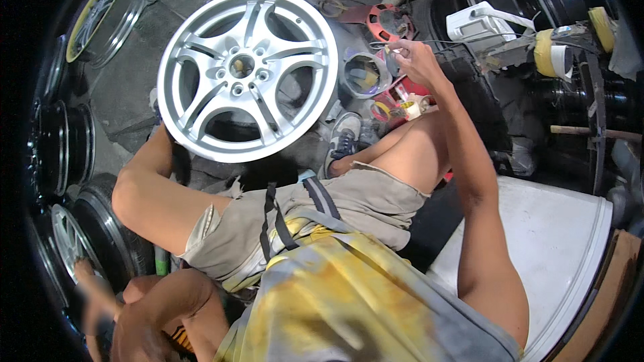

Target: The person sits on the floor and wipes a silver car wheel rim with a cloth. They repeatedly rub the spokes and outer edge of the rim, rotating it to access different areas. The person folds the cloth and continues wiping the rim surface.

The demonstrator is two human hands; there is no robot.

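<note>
A silver alloy wheel rim (pixel 276 104), with paired spokes and a hole in its hub, sits face up in front of me between my legs. To its right, my right hand (pixel 417 66) is raised above a clear plastic tub (pixel 350 75). Its thumb and fingers are pinched together at something small and pale that I cannot make out. Below the hand lie several tape rolls, one of them yellowish (pixel 409 110). My left hand is outside the picture.
More wheel rims line the left side, one yellow-edged (pixel 75 39). Another person's arm (pixel 98 286) shows at lower left. At right are a white plastic device (pixel 479 25), a tape roll (pixel 545 52) on a bar and a white panel (pixel 537 228). A red round part (pixel 377 21) lies beyond the tub.
</note>
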